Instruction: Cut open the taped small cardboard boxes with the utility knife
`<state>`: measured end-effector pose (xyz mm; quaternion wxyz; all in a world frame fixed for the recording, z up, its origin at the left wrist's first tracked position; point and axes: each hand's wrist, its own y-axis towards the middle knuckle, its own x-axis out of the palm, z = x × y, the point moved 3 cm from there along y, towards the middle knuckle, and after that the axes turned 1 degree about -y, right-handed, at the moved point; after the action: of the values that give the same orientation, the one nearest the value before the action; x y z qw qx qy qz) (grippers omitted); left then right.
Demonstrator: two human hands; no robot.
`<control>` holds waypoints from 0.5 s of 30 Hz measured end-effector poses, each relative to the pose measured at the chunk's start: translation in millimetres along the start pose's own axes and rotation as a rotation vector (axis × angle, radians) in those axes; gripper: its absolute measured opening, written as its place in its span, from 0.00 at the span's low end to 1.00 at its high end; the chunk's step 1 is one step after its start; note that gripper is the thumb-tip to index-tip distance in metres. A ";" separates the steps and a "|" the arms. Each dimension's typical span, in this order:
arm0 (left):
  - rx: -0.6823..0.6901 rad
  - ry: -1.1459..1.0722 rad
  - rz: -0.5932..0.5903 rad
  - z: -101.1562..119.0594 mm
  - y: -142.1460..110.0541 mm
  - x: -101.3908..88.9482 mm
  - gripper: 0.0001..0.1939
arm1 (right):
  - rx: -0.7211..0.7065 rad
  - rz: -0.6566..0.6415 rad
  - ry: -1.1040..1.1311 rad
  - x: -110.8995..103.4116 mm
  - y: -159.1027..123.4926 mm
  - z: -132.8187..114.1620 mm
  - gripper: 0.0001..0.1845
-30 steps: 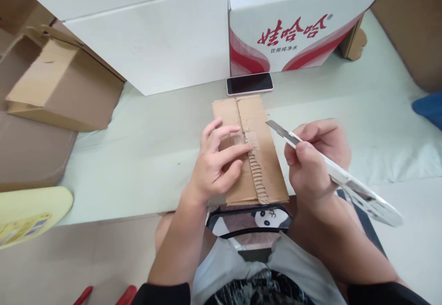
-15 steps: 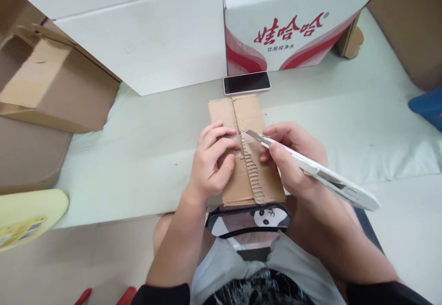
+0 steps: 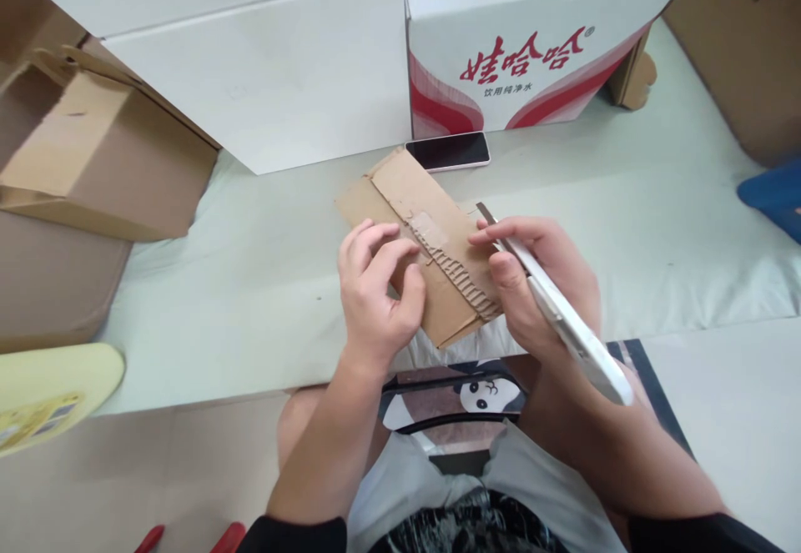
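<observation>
A small brown cardboard box lies slanted on the pale green cloth, its far end towards the left. A ragged strip of bared corrugation runs along part of its middle seam, and clear tape shows beside it. My left hand rests over the box's left side, fingers apart and bent, thumb above the cardboard. My right hand grips a white utility knife at the box's right side. The knife's blade is out and points away from me, beyond the right edge of the box; its handle slopes back over my wrist.
A phone lies just behind the box, before a large white carton and a red-and-white water carton. Brown boxes stand at left, near a yellow container. A blue object is at the right edge.
The box has turned counterclockwise, its far end swinging left and its near end lifting away from the table edge. The knife blade has moved off the seam, up and to the right.
</observation>
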<state>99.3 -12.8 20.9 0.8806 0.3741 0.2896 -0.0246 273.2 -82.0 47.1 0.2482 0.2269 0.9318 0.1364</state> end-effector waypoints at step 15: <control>-0.284 -0.420 0.350 -51.5 2.8 -17.0 0.10 | -0.098 -0.090 0.000 4.6 7.0 3.4 0.04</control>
<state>60.6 20.9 3.3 0.9556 0.2781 0.0329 0.0913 273.9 -73.3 45.0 0.2650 0.1723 0.9333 0.1703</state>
